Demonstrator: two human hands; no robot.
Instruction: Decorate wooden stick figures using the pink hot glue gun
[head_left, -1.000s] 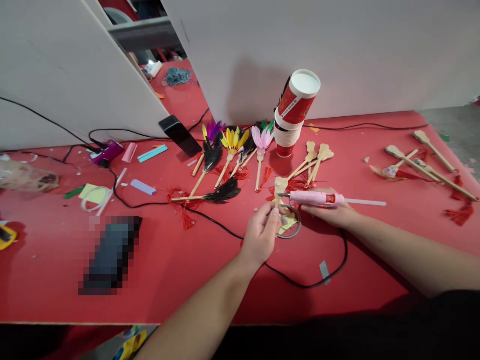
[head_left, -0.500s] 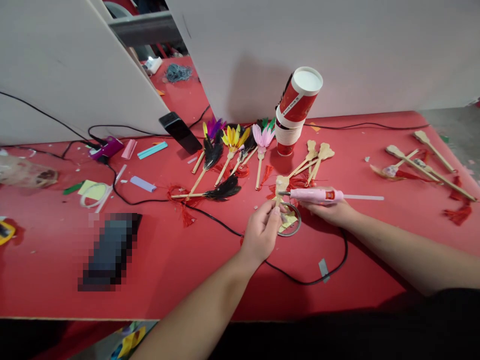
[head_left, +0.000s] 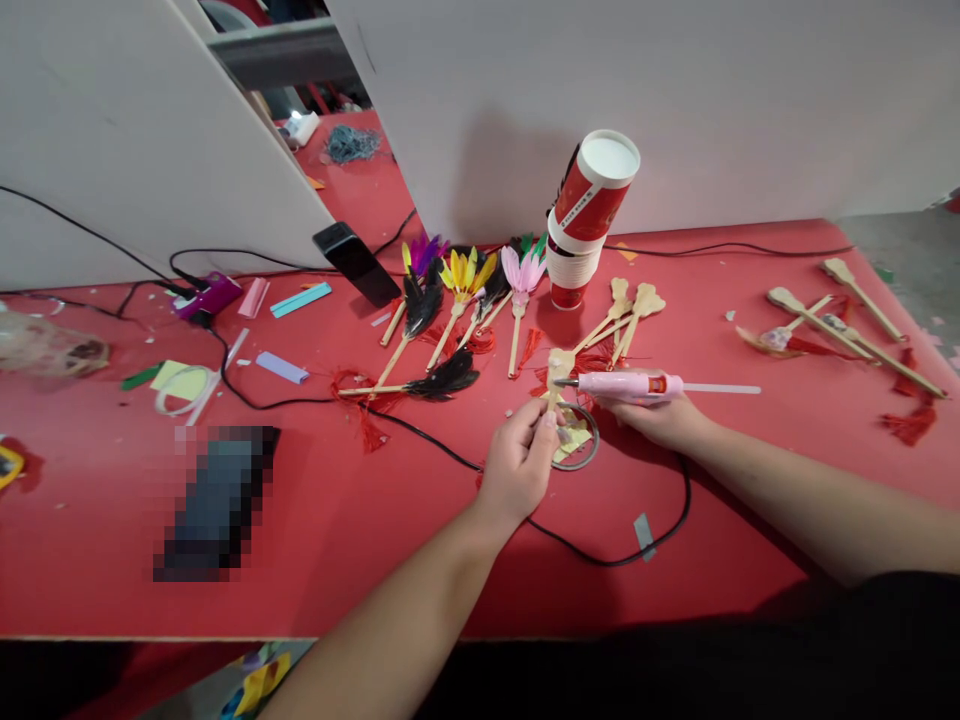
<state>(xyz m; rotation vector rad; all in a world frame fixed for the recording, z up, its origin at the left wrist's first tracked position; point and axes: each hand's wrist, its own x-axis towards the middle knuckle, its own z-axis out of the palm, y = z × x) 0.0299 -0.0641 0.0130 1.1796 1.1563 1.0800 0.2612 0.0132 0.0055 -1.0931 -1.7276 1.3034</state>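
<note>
My left hand (head_left: 519,465) pinches the handle of a wooden stick (head_left: 560,364) whose wide, lobed end points up and away. In my right hand (head_left: 664,420) is a pink glue gun (head_left: 626,386), lying level with a clear glue stick out of its rear. Its metal tip touches or nearly touches the wooden piece just above my left fingers. Below the gun, a round grey ring (head_left: 596,448) lies around yellow paper. More wooden sticks (head_left: 641,310) with red tassels rest just behind.
Stacked paper cups (head_left: 595,190) stand near the white partition. Feathered sticks (head_left: 457,290) lie left of them. Wooden sticks (head_left: 862,330) are at the right, a phone (head_left: 356,264) and a purple socket block (head_left: 210,297) at the left. A black cable crosses the table.
The whole view has shifted slightly, moving things a little to the left. Both hands keep their holds, and the glue gun's tip stays by the wooden piece.
</note>
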